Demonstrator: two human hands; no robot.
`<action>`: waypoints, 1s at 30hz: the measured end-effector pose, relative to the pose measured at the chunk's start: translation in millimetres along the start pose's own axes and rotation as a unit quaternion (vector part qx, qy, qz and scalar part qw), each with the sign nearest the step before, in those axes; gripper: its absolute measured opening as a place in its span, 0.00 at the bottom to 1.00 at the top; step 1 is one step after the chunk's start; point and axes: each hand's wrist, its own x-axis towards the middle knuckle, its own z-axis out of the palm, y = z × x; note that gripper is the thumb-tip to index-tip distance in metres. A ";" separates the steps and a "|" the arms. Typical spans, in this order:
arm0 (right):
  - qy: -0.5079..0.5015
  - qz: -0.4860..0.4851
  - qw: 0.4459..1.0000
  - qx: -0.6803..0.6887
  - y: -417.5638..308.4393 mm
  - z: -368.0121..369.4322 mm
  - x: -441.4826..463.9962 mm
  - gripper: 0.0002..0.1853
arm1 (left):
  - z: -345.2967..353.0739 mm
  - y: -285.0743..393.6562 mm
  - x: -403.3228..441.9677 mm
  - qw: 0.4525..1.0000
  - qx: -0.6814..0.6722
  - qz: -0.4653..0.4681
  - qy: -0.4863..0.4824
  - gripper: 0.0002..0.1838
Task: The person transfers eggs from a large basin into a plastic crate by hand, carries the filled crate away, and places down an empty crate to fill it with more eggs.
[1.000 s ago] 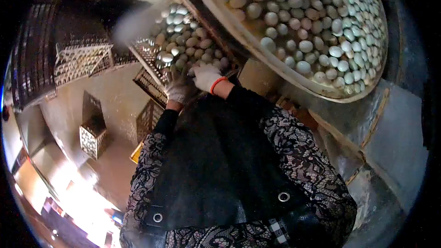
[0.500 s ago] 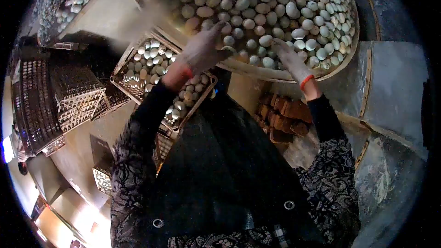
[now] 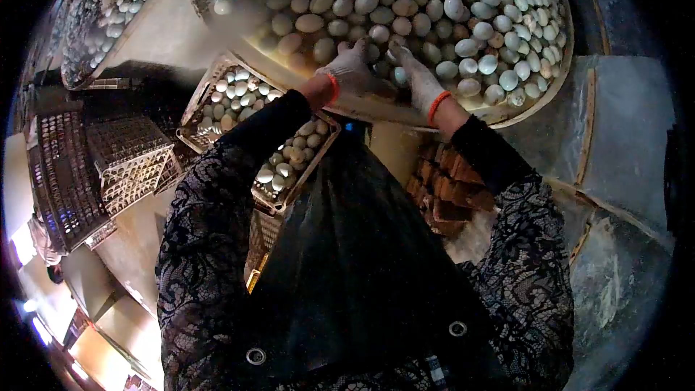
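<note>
A large round vat (image 3: 499, 120) holds many pale, bluish and brownish eggs (image 3: 366, 3) in what looks like liquid. Inside its near rim are my left hand (image 3: 351, 72) and my right hand (image 3: 418, 78), both in whitish knit gloves with orange cuffs. They lie close together, fingers pointing away from me among the eggs. My left hand's fingers and thumb are apart. On the right, my fingers are stretched out, angled toward the left hand. A bluish egg (image 3: 401, 76) lies between the hands. The undersides of both hands are hidden, and no egg is visibly gripped.
Under my left forearm, a plastic crate (image 3: 331, 136) holds more eggs. Stacked crates (image 3: 137, 166) stand at left. Another egg-filled vat (image 3: 148, 16) is at upper left. Stacked bricks (image 3: 452, 185) lie below the vat's near side. Part of another person (image 3: 45, 242) shows at far left.
My hands have come closer together among the eggs. The right hand moved left, and the left hand moved right. The view has shifted slightly.
</note>
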 end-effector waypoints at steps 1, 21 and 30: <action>0.009 0.032 0.998 0.048 -23.8 8.6 -20.8 0.38 | -1.0 3.4 -2.0 0.999 0.047 0.001 0.015 0.54; -0.039 0.059 0.973 0.218 -93.6 22.7 -67.2 0.45 | -39.9 19.6 -15.4 0.946 -0.310 0.074 0.053 0.48; -0.209 -0.160 0.954 0.144 -189.4 110.4 -89.5 0.40 | -157.9 10.0 -140.8 0.881 -0.370 0.178 0.236 0.42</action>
